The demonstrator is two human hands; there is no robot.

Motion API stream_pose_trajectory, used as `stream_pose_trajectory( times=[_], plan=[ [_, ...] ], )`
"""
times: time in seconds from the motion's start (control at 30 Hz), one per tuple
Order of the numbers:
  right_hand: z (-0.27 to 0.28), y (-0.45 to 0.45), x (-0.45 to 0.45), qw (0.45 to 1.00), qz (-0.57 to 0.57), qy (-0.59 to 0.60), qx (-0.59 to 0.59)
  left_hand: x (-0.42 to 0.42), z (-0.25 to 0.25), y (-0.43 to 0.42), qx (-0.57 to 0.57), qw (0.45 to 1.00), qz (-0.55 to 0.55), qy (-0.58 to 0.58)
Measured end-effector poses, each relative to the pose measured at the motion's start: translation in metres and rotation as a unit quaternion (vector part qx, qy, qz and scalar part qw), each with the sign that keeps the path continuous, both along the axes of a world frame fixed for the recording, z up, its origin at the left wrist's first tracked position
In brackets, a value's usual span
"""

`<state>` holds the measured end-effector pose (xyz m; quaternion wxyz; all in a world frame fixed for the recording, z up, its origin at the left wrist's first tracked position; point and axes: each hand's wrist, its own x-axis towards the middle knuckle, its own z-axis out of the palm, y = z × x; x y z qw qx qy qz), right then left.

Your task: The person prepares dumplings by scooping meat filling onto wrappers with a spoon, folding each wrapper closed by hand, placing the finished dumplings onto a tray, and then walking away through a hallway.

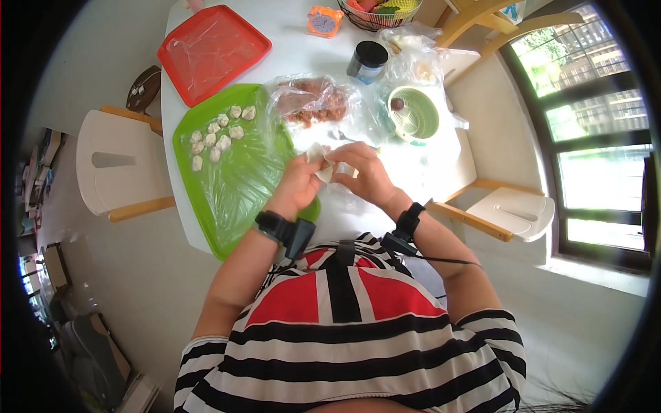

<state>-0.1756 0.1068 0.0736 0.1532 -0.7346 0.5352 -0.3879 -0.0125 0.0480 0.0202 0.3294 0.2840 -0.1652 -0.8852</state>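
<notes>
A thin pale wrapper (322, 172) is held between my two hands above the near side of the white table. My left hand (299, 180) has its fingers closed on the wrapper's left side. At its right side, my right hand (365, 172) pinches the edge with bent fingers. Just beyond my hands lies reddish minced filling (313, 103) in a clear plastic bag, with a metal utensil (342, 136) beside it. Several small folded dumplings (215, 141) rest on the far part of a green tray (237, 199) lined with plastic film, left of my hands.
A red tray (215, 51) lies at the far left. Beyond the filling stand an orange clock (324, 22), a wire basket (382, 17) and a dark-lidded jar (368, 60). A green-rimmed strainer basket (414, 115) is at the right. Chairs (124, 162) flank the white table (292, 48).
</notes>
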Motion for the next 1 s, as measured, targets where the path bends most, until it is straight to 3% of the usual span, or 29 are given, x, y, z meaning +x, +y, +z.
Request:
stream_pose_trajectory(
  times=[0.23, 0.33, 0.4, 0.5, 0.6, 0.73, 0.8, 0.83, 0.9, 1.0],
  plan=[
    [-0.014, 0.002, -0.001, 1.000, -0.006, -0.010, 0.012, -0.006, 0.003, 0.018, 0.001, 0.998, -0.030, -0.053],
    [-0.011, 0.003, 0.003, 0.989, -0.043, -0.086, 0.108, -0.006, 0.013, 0.021, -0.026, 0.993, -0.065, -0.094],
    [-0.007, 0.003, 0.004, 0.969, -0.094, -0.146, 0.175, -0.006, 0.017, 0.020, -0.077, 0.985, -0.081, -0.131],
    [-0.015, 0.002, -0.004, 0.988, -0.040, -0.074, 0.130, -0.004, 0.006, 0.018, -0.155, 0.968, -0.108, -0.167],
    [-0.018, 0.003, -0.007, 0.984, -0.036, -0.093, 0.145, -0.005, 0.005, 0.016, -0.200, 0.954, -0.096, -0.202],
    [-0.017, 0.003, -0.009, 0.985, -0.063, -0.096, 0.125, -0.003, 0.022, 0.007, -0.148, 0.963, -0.103, -0.199],
    [-0.018, 0.002, -0.012, 0.979, -0.127, -0.130, 0.097, 0.004, 0.025, -0.002, -0.056, 0.992, -0.106, -0.040],
    [-0.020, 0.001, -0.015, 0.979, -0.128, -0.130, 0.094, 0.008, 0.028, -0.005, -0.059, 0.992, -0.108, -0.040],
    [-0.022, -0.001, -0.021, 0.903, -0.127, -0.333, 0.240, 0.016, 0.034, -0.006, 0.064, 0.993, -0.089, 0.054],
    [-0.014, 0.000, -0.024, 0.893, -0.105, -0.359, 0.251, 0.016, 0.023, -0.002, -0.048, 0.995, -0.084, -0.009]
  ],
)
